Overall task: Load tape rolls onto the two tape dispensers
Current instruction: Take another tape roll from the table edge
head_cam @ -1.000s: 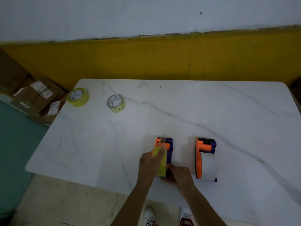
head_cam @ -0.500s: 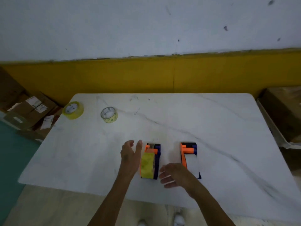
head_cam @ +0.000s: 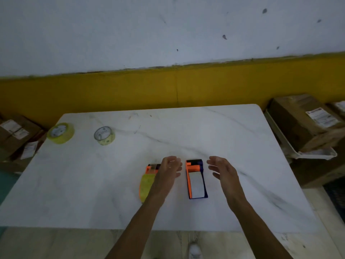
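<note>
Two tape dispensers lie side by side near the front middle of the white marble table [head_cam: 242,146], each orange and dark blue. Only part of the left dispenser [head_cam: 149,176] shows, since the left hand [head_cam: 169,169] and its forearm cross over its right side; what can be seen is an orange front end and a yellow roll of tape seated in it. The right dispenser [head_cam: 196,179] is in full view between the two hands and carries a pale roll (white or clear, the dim light does not settle which). Both hands are spread open with fingers loose and grip nothing: the left hand hangs between the two dispensers, and the right hand [head_cam: 223,170] hangs just to the right of the right dispenser, apart from it. Whether the left hand touches the dispenser below it cannot be told from this angle. Far back at the left of the table sit two more rolls, well apart from the dispensers: a yellow tape roll [head_cam: 60,133] at the very corner and a paler tape roll [head_cam: 104,135] beside it. Cardboard boxes [head_cam: 302,122] stand off the table at right and left, cut off by the frame edges, their labels too small to read.
</note>
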`<state>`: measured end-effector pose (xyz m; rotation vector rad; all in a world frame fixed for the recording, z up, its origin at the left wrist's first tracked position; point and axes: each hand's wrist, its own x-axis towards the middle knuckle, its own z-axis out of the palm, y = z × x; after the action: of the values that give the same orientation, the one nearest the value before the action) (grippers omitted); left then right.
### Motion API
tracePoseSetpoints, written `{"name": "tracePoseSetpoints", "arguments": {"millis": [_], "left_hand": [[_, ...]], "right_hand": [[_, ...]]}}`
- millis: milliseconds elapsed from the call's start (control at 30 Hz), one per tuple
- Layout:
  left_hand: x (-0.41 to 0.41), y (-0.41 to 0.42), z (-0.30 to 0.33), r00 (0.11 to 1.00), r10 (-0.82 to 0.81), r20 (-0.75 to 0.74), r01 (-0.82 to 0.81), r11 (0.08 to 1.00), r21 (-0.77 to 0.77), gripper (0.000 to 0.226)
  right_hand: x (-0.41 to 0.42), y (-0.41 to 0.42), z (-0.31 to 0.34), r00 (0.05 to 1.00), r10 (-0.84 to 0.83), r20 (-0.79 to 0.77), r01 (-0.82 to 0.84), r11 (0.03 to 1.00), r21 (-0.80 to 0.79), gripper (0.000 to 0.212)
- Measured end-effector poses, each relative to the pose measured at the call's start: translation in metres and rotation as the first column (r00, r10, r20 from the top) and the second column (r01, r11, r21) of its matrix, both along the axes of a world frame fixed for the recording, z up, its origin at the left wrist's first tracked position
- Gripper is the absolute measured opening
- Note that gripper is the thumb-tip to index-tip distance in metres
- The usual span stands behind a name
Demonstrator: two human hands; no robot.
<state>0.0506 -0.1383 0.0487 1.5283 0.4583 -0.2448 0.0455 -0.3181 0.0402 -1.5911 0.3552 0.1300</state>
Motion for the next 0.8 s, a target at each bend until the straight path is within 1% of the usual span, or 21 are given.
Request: {"name": "tracePoseSetpoints", "arguments": {"millis": [67,133,233,267,367,467,533,633,700,800], "left_hand": [[-0.013,-0.011,-0.014,1.000,0.006,-0.027,-0.006,1.000,0.005,0.032],[-0.025,-0.019,-0.027,0.996,-0.010,-0.093,0.014,0.999,0.048,0.032],[-0.033,-0.027,-0.047,0.971,-0.036,-0.237,0.063,0.992,0.108,0.045],[-0.034,-0.030,-0.052,0.964,-0.044,-0.261,0.075,0.991,0.111,0.045],[-0.032,-0.043,-0.055,0.966,-0.093,-0.240,0.120,0.988,0.100,0.025],[-0.031,-0.055,-0.053,0.976,-0.070,-0.208,0.101,0.984,0.143,0.018],[-0.031,-0.058,-0.051,0.977,-0.037,-0.209,0.069,0.987,0.147,0.019],[-0.025,-0.060,-0.057,0.971,0.002,-0.238,0.024,0.994,0.106,0.023],[-0.020,-0.060,-0.051,0.968,0.069,-0.241,-0.051,0.995,0.082,0.023],[-0.011,-0.059,-0.052,0.962,0.124,-0.244,-0.105,0.991,0.089,0.028]], "right_hand": [[-0.010,-0.008,-0.011,0.999,-0.013,-0.032,0.013,1.000,0.000,0.037],[-0.021,-0.014,-0.017,0.998,-0.019,-0.057,0.020,1.000,0.014,0.038],[-0.040,-0.021,-0.020,0.996,-0.039,-0.074,0.042,0.998,0.041,0.037],[-0.047,-0.022,-0.021,0.996,-0.053,-0.075,0.057,0.997,0.048,0.038],[-0.064,-0.025,-0.023,0.995,-0.088,-0.052,0.090,0.995,0.037,0.039],[-0.071,-0.031,-0.024,0.996,-0.071,-0.059,0.073,0.997,0.037,0.039],[-0.073,-0.034,-0.025,0.996,-0.078,-0.053,0.081,0.995,0.056,0.038],[-0.067,-0.041,-0.027,0.997,-0.049,-0.066,0.055,0.994,0.090,0.035],[-0.058,-0.044,-0.025,0.996,0.000,-0.084,0.009,0.994,0.110,0.028],[-0.044,-0.043,-0.026,0.992,0.033,-0.122,-0.022,0.996,0.091,0.021]]}}
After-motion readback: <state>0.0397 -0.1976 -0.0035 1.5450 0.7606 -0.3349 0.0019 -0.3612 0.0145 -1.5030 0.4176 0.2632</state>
